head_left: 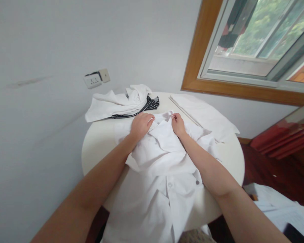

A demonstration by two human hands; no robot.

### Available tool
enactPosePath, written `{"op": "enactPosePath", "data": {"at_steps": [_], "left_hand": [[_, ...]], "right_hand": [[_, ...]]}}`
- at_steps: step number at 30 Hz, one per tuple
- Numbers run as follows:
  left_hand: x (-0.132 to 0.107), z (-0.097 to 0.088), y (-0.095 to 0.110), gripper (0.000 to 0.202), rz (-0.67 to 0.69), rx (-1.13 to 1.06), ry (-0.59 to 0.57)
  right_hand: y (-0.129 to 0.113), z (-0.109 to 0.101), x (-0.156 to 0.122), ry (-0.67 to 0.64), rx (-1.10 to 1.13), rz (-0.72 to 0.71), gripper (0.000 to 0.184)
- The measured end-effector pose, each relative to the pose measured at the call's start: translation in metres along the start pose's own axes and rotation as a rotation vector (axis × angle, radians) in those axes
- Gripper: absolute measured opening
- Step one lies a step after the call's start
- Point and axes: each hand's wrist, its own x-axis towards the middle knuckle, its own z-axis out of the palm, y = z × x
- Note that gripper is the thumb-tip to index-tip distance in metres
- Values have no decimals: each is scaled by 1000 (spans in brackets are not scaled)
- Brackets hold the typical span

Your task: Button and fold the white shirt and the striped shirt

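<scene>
A white button-up shirt [164, 162] lies rumpled over the round table, its lower part hanging off the near edge toward me. My left hand [141, 125] rests at the collar's left side, thumb and fingers closed on the fabric. On the other side of the collar, my right hand [177, 124] pinches the cloth between thumb and fingertips. A button on the front placket shows near the table's front edge. The fingers of my left hand are partly hidden by the back of that hand.
The round white table [96, 148] stands against the wall. Behind my left hand sits a heap of white cloth [116, 103] with a black striped garment [150, 104]. A folded white cloth [205, 113] lies at the back right. Papers [286, 212] are at the lower right.
</scene>
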Motion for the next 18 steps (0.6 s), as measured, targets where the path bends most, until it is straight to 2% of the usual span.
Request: {"op": "enactPosePath", "data": {"at_steps": [3,5,7,9,11,14,16,18], "left_hand": [[1,-2,7,23,139,-42,-69],[0,2,13,22,235,-178,-156],[-2,9,20,26,264,-347,-238],[-5,17,26,30,165,-451,-264],[-7,23,31,34,19,-459,-263],[-12,22,37,34,-114,-486,-285],[-16,16,39,26,-133,-535,-261],[-19,8,39,19,-82,-552,-206]], "right_hand": [[3,-3,5,46,-13,32,16],[6,-6,10,65,-38,26,16],[11,-11,15,80,-67,16,17],[16,-15,21,87,-90,22,19],[21,-17,25,70,-103,40,21],[23,-15,26,-24,-105,56,24],[18,-14,25,-121,-58,66,31],[7,-18,20,-230,0,57,38]]}}
